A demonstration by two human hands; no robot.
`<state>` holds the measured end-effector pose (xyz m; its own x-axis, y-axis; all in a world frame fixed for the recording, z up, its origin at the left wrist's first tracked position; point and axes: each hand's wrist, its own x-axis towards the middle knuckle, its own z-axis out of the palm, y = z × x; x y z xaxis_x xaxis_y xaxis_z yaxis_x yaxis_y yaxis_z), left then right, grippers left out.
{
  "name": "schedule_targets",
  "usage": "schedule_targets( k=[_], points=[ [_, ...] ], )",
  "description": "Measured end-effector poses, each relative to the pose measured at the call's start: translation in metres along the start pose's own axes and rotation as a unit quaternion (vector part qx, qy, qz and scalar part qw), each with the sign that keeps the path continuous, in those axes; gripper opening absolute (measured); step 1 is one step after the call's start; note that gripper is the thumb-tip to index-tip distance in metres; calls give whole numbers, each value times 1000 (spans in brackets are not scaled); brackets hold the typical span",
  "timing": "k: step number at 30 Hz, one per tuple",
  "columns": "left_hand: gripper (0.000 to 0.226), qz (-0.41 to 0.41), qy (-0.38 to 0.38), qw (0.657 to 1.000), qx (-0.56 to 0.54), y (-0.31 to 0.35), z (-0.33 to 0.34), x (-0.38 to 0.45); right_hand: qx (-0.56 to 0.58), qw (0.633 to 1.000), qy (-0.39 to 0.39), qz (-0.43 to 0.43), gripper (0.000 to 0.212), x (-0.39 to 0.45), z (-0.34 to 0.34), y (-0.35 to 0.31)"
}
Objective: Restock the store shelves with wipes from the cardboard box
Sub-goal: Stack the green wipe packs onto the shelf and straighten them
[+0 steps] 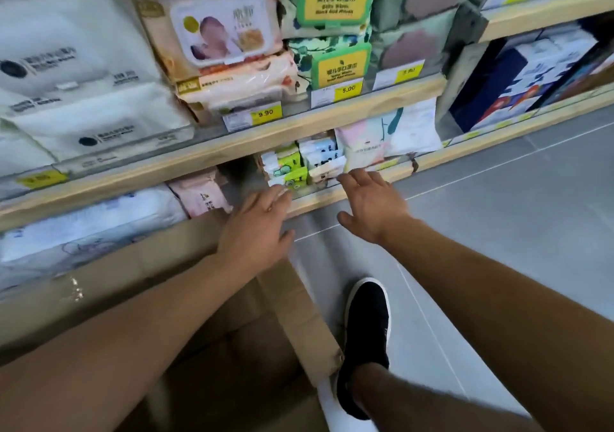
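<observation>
Wooden shelves [332,195] hold small wipes packs [292,169] just beyond our left hand [257,222] and right hand [372,205], both open and empty. We should push the packs back evenly with flat fingers.

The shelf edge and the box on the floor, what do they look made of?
The shelf edge looks like pale wood or a wood-look laminate: light tan, matte, with faint grain. The box looks like plain brown cardboard: dull, with folded flaps and a crease line.
</observation>
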<state>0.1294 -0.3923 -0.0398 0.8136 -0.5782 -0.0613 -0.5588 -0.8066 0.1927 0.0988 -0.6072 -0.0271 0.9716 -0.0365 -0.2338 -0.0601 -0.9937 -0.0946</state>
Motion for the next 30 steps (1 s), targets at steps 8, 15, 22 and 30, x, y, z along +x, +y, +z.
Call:
schedule_targets(
  k=[8, 15, 22, 30],
  points=[
    [83, -23, -52, 998, 39, -22, 58, 55, 37, 999, 6, -17, 84, 64, 61, -7],
    [87, -21, -10, 996, 82, -46, 80, 103, 61, 997, 41, 34, 84, 88, 83, -12],
    [65, 6, 88, 996, 8, -53, 84, 100, 137, 976, 172, 10, 72, 90, 84, -7],
    [40, -65, 172, 979, -87, -63, 80, 111, 149, 965, 213, -25, 62, 90, 88, -19]
  ],
)
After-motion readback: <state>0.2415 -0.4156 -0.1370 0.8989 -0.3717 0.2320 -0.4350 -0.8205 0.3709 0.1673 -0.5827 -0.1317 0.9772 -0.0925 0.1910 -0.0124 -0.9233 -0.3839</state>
